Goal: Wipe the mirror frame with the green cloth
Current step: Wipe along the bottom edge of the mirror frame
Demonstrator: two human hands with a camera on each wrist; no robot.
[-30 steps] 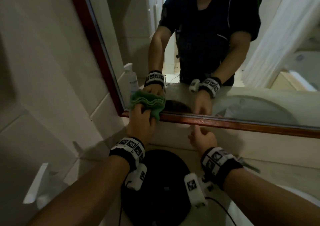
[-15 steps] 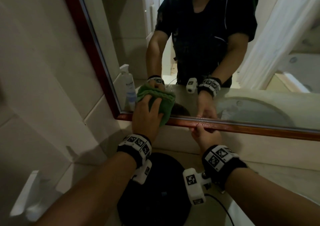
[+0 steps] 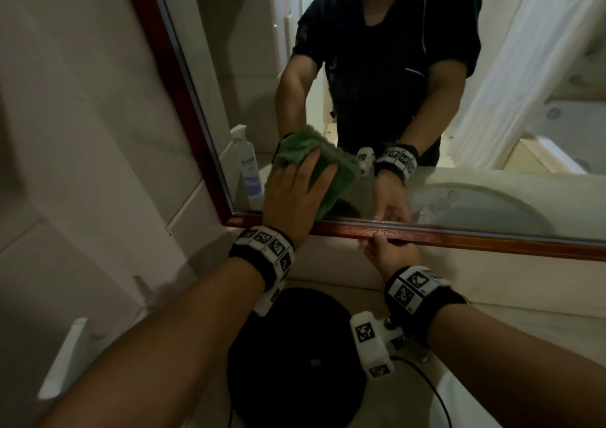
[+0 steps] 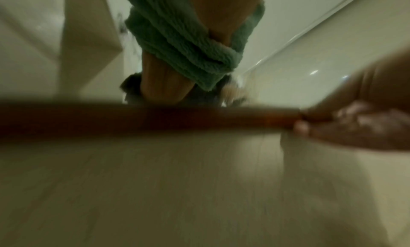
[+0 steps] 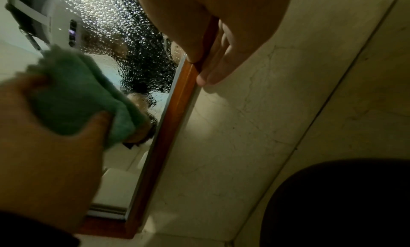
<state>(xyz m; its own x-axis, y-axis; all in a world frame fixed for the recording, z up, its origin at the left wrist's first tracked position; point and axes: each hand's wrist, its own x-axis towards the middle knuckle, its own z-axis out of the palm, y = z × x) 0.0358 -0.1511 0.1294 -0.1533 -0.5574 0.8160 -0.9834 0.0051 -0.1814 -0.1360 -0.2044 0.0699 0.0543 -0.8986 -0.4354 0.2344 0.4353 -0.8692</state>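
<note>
Head view takes in the big wall mirror [image 3: 393, 106] first, and its red-brown mirror frame [image 3: 475, 242] runs along the bottom edge left to right, then turns up the left side at the lower-left corner. That bottom rail is the long axis to follow, and it lies just below the left hand [image 3: 292, 195], right under the wrist. The left hand is the nearer one to the corner; it sits over the glass rather than on the wood, so by my reckoning the wipe has to drop down onto the rail and then travel along it.

Now the green cloth [image 3: 328, 172]: it's bunched against the glass just above the rail, and the glass there is beaded with water droplets in the right wrist view. The left hand's fingers [image 3: 323, 178] lie spread over the cloth, pressing it flat, while the left wrist view shows the cloth [image 4: 188, 45] wrapped around a finger or thumb underneath, so it's held, not merely pushed.

Further right along the rail, the right hand [image 3: 390, 254] is steadying itself: fingertips [image 5: 205, 78] curled together under the frame's lower edge, thumb on its front face, pinching the wood.
</note>
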